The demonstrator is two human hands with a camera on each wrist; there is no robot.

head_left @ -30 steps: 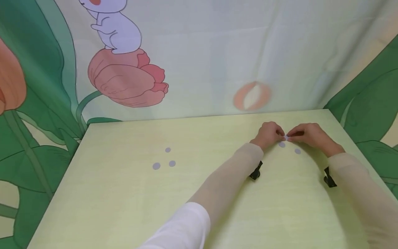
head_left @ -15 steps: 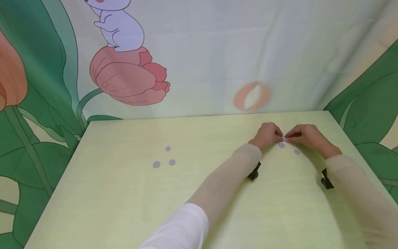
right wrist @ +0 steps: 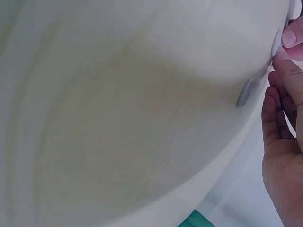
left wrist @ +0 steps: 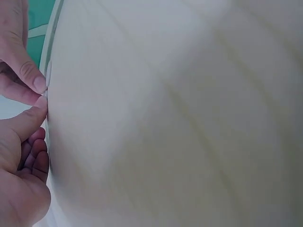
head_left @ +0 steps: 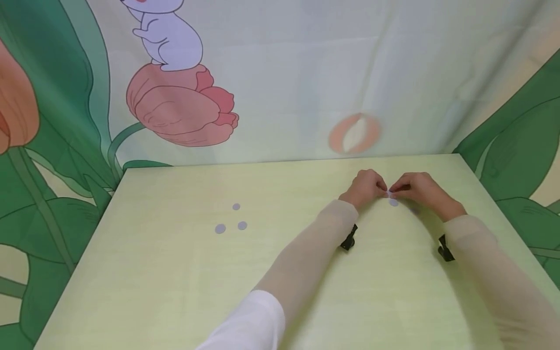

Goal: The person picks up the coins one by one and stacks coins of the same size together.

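Toward the far right of the table, my left hand and right hand meet fingertip to fingertip. Between them they pinch a small pale lilac disc, mostly hidden by the fingers. Just below it on the table lies a similar disc; another disc sits in the shadow of my right hand. The left wrist view shows both thumbs, of the left hand and right hand, pressed close together. In the right wrist view a flat disc lies near my right fingers.
Left of centre, three more lilac discs lie grouped: a front-left one, a front-right one and a smaller back one. Behind the pale yellow-green table hangs a printed curtain with flowers and leaves.
Both hands have shifted slightly left together, still pinching the disc. My right hand's shadow now covers the disc beside it on the table. The other discs keep their places.
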